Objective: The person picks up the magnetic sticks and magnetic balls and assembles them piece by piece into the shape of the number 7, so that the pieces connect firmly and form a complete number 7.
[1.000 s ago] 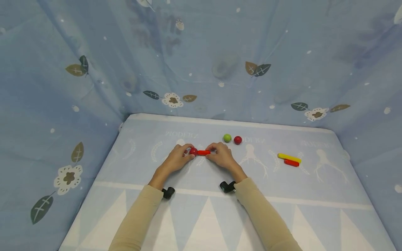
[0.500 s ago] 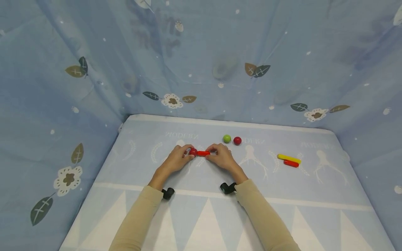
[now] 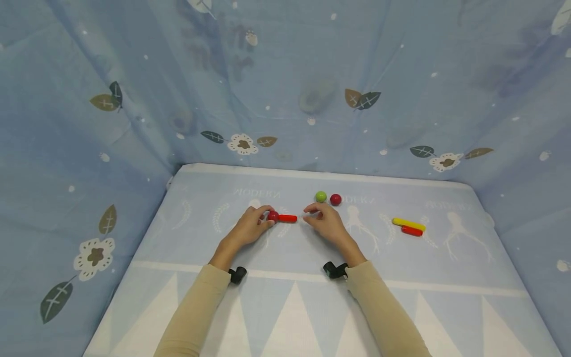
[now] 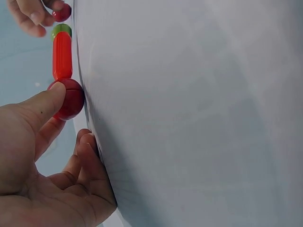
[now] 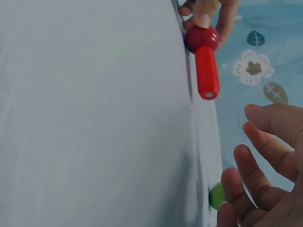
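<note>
In the head view my left hand (image 3: 249, 225) pinches a shiny dark red ball (image 3: 273, 216) between thumb and fingers; the left wrist view shows a seam across that ball (image 4: 72, 100). A short bright red rod (image 3: 287, 218) extends rightward from the ball, one end against it. The rod (image 5: 207, 73) has a small pale spot on its free end in the right wrist view. My right hand (image 3: 327, 223) is just right of that end, apart from it, fingers spread and holding nothing.
Behind my right hand a green ball (image 3: 320, 197) and a second dark red ball (image 3: 336, 200) sit side by side. Farther right, a yellow rod (image 3: 408, 224) and a shorter red rod (image 3: 412, 231) lie together on the cloth-covered table (image 3: 285, 297). A patterned blue curtain (image 3: 285, 89) encloses the back and sides.
My right hand has let go of the red rod and moved a little to the right, its fingers parting. The left hand still pinches the red ball.
</note>
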Tool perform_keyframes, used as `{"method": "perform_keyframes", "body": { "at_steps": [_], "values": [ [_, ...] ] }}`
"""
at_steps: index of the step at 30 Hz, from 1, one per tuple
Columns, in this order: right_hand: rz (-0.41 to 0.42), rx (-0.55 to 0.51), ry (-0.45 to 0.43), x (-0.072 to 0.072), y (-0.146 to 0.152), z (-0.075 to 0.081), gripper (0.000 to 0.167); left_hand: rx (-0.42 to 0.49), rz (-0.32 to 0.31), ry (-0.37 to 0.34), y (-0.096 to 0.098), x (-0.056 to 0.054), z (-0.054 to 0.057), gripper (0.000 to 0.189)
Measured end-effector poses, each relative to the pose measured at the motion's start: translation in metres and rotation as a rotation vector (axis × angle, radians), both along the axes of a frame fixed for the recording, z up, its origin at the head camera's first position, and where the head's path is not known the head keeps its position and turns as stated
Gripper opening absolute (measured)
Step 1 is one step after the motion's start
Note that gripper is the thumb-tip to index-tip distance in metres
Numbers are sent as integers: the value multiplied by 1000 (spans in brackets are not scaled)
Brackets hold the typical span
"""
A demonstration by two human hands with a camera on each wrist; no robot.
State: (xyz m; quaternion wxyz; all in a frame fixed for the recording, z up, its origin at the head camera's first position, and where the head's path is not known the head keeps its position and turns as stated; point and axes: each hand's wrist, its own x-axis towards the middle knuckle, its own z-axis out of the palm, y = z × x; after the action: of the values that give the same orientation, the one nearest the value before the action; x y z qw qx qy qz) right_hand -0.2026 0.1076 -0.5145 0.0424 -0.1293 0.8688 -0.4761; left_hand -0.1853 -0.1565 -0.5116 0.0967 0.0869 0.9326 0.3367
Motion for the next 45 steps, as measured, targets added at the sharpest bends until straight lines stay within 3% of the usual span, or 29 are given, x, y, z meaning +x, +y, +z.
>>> {"method": "perform_keyframes", "body": {
  "at_steps": [12,18,23,28,35,45],
  "values": [
    [-143,-67,35,2,40,7,23,3,3,4,-4,0,-3,38],
    [-223,-101,63,-3,55,8,27,2,3,4,-4,0,-1,38],
    [-290,-102,26,-12,62,8,35,7,-5,1,-3,0,-1,38],
    [-308,-115,-17,-25,67,2,41,5,-5,-3,-3,-1,0,39],
    [-296,-78,-176,-36,70,-7,55,-2,-14,-4,-3,-2,-3,37],
    [-317,40,-92,-38,64,-12,49,-7,-10,-9,-2,-1,-2,38]
  ]
}}
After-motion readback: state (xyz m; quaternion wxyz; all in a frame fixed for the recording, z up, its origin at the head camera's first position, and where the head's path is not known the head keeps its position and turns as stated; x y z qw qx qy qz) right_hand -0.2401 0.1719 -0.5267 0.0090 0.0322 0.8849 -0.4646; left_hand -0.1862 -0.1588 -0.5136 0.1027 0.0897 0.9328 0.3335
